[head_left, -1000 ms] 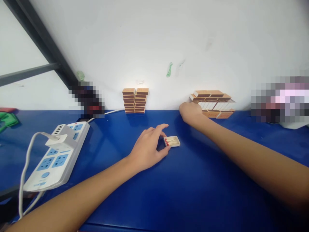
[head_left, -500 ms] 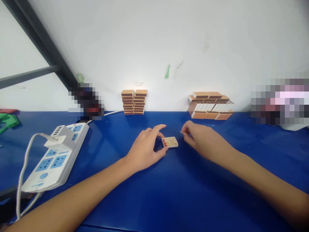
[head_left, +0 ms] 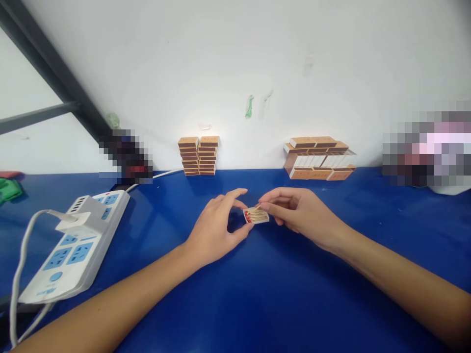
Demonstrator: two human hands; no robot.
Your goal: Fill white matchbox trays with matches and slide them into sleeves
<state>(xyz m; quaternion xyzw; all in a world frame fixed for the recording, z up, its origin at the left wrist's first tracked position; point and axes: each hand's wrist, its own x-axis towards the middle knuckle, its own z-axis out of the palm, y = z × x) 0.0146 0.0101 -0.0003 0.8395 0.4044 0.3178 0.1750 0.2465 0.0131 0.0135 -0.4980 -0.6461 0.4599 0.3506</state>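
Observation:
A small open matchbox tray (head_left: 255, 215) with red-tipped matches lies on the blue table (head_left: 257, 294) at the middle. My left hand (head_left: 217, 228) curls round the tray's left end, thumb and forefinger pinching it. My right hand (head_left: 298, 211) is at the tray's right end, fingers pinched together over the matches; a single match seems to be between thumb and forefinger, laid onto the tray.
Two neat stacks of matchboxes (head_left: 198, 155) stand against the white wall. A looser pile of matchboxes (head_left: 320, 159) sits at the back right. A white and blue power strip (head_left: 73, 242) with a plugged charger and cable lies at the left. A green object (head_left: 7, 189) is at the far left edge.
My right hand came back from the pile at the back right, carrying a match, and now rests at the tray's right end. My left hand stayed on the tray.

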